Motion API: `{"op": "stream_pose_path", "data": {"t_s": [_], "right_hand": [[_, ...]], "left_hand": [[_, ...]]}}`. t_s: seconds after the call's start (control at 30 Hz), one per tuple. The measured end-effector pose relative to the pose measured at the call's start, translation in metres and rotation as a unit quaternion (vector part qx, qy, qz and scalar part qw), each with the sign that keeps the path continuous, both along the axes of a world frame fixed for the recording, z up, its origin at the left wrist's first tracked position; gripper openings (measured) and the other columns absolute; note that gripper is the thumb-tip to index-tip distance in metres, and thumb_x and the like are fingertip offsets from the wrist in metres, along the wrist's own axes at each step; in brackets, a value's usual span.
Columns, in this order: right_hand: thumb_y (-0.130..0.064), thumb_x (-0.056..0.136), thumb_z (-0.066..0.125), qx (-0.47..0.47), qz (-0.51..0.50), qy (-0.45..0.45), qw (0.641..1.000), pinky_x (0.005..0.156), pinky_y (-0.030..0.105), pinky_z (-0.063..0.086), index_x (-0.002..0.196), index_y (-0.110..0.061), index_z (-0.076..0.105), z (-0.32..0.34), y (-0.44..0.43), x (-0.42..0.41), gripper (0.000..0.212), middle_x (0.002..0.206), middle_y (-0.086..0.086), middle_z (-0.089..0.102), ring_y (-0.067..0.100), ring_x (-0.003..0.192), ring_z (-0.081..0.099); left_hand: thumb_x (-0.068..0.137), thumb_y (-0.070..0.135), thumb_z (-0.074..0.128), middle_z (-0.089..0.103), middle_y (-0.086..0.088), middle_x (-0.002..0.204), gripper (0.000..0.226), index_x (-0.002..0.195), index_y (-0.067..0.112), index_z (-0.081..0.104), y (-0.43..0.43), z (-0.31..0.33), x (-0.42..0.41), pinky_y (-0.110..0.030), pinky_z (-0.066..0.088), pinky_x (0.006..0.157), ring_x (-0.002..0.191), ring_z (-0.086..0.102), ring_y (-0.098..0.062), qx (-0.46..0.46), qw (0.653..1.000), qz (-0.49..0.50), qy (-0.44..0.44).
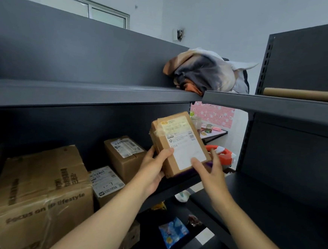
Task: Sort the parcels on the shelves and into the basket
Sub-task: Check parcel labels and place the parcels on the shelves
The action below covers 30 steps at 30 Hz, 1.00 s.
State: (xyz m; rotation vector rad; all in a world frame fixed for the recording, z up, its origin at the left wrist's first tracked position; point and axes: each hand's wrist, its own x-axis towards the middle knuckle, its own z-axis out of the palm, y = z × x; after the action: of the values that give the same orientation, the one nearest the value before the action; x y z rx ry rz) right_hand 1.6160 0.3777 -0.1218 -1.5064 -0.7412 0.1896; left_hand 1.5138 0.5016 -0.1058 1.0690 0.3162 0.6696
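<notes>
A small brown parcel [178, 143] with a white shipping label is held tilted in front of the dark shelf unit, label facing me. My left hand [153, 167] grips its lower left edge, thumb on the front. My right hand [209, 171] holds its lower right corner with spread fingers. On the middle shelf [173, 190] to the left stand a large carton [40, 195] and two small parcels, one marked 1-7 [106, 182] and one marked 1-6 [124, 154]. No basket is in view.
A crumpled cloth bundle [204, 73] lies on the top shelf [83, 94]. A cardboard tube [304, 94] rests on the right-hand shelf unit [294, 154]. Between the units I see an orange-white object [222, 153] and a table with jars. Packets lie on a lower shelf [172, 232].
</notes>
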Motion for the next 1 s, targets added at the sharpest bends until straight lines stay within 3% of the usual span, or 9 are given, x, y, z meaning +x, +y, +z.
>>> {"op": "stream_pose_path", "data": {"t_s": [0.17, 0.3, 0.37, 0.43, 0.57, 0.63, 0.7, 0.83, 1.0], "right_hand": [[-0.033, 0.089, 0.06, 0.048, 0.106, 0.187, 0.975, 0.105, 0.042, 0.04, 0.117, -0.034, 0.053, -0.003, 0.012, 0.005, 0.029, 0.122, -0.003, 0.062, 0.017, 0.114, 0.057], [-0.028, 0.088, 0.063, 0.089, 0.109, 0.266, 0.954, 0.101, 0.046, 0.046, 0.127, -0.027, 0.053, 0.003, 0.024, 0.016, 0.04, 0.117, 0.004, 0.062, 0.029, 0.109, 0.059], [-0.028, 0.087, 0.065, 0.085, 0.084, 0.282, 0.952, 0.098, 0.046, 0.048, 0.133, -0.023, 0.049, 0.005, 0.034, 0.019, 0.049, 0.112, 0.001, 0.061, 0.029, 0.11, 0.059], [-0.031, 0.085, 0.068, 0.069, 0.054, 0.28, 0.956, 0.098, 0.047, 0.048, 0.138, -0.023, 0.044, 0.009, 0.047, 0.024, 0.059, 0.114, -0.002, 0.057, 0.028, 0.115, 0.055], [-0.035, 0.084, 0.069, 0.024, 0.021, 0.242, 0.97, 0.094, 0.039, 0.049, 0.139, -0.021, 0.041, 0.015, 0.082, 0.031, 0.063, 0.132, 0.003, 0.052, 0.026, 0.119, 0.052], [-0.037, 0.085, 0.067, -0.015, 0.01, 0.203, 0.979, 0.099, 0.041, 0.046, 0.14, -0.019, 0.039, 0.018, 0.103, 0.034, 0.064, 0.133, 0.004, 0.049, 0.028, 0.123, 0.048], [-0.045, 0.08, 0.067, -0.031, 0.007, 0.179, 0.983, 0.1, 0.046, 0.045, 0.141, -0.019, 0.039, 0.02, 0.122, 0.036, 0.072, 0.135, 0.005, 0.047, 0.029, 0.123, 0.047], [-0.059, 0.067, 0.064, -0.128, 0.012, 0.156, 0.979, 0.098, 0.047, 0.045, 0.139, -0.015, 0.042, 0.003, 0.157, 0.054, 0.087, 0.137, 0.01, 0.046, 0.031, 0.121, 0.047], [-0.039, 0.09, 0.058, -0.238, 0.039, 0.122, 0.963, 0.096, 0.037, 0.043, 0.14, -0.002, 0.038, -0.016, 0.174, 0.063, 0.065, 0.136, 0.017, 0.047, 0.033, 0.12, 0.048]], "left_hand": [[0.084, 0.023, 0.068, 0.068, 0.001, 0.116, 0.054, 0.134, 0.026, 0.047, 0.003, 0.003, 0.001, -0.041, 0.052, 0.094, 0.102, 0.066, -0.016, 0.021, 1.0, 0.008, 0.019], [0.079, 0.046, 0.07, 0.063, 0.001, 0.125, 0.067, 0.136, 0.023, 0.044, 0.007, 0.007, 0.0, -0.036, 0.048, 0.098, 0.11, 0.061, -0.014, 0.046, 0.996, 0.01, 0.082], [0.082, 0.059, 0.057, 0.053, 0.006, 0.135, 0.072, 0.14, 0.02, 0.04, 0.008, 0.011, -0.002, -0.03, 0.038, 0.102, 0.122, 0.051, -0.014, 0.135, 0.976, 0.046, 0.166], [0.093, 0.053, 0.046, 0.042, 0.011, 0.138, 0.062, 0.143, 0.017, 0.036, 0.012, 0.012, -0.008, -0.027, 0.03, 0.105, 0.131, 0.04, -0.016, 0.288, 0.916, 0.136, 0.245], [0.098, 0.024, 0.044, 0.04, -0.004, 0.145, 0.046, 0.142, 0.009, 0.039, 0.028, 0.01, -0.026, -0.028, 0.026, 0.109, 0.134, 0.033, -0.019, 0.573, 0.693, 0.274, 0.341], [0.096, 0.019, 0.046, 0.047, -0.007, 0.137, 0.041, 0.135, 0.009, 0.047, 0.039, 0.012, -0.031, -0.031, 0.032, 0.104, 0.127, 0.04, -0.022, 0.661, 0.562, 0.276, 0.414], [0.092, 0.016, 0.051, 0.053, -0.007, 0.129, 0.034, 0.125, 0.01, 0.055, 0.048, 0.016, -0.034, -0.034, 0.037, 0.097, 0.122, 0.044, -0.024, 0.68, 0.48, 0.258, 0.49], [0.089, 0.009, 0.054, 0.053, -0.009, 0.128, 0.037, 0.125, 0.01, 0.055, 0.054, 0.019, -0.036, -0.038, 0.035, 0.096, 0.121, 0.044, -0.027, 0.669, 0.412, 0.177, 0.592], [0.088, 0.0, 0.049, 0.046, -0.012, 0.136, 0.05, 0.137, 0.011, 0.046, 0.063, 0.015, -0.043, -0.041, 0.04, 0.099, 0.124, 0.043, -0.03, 0.659, 0.438, 0.145, 0.595]]}}
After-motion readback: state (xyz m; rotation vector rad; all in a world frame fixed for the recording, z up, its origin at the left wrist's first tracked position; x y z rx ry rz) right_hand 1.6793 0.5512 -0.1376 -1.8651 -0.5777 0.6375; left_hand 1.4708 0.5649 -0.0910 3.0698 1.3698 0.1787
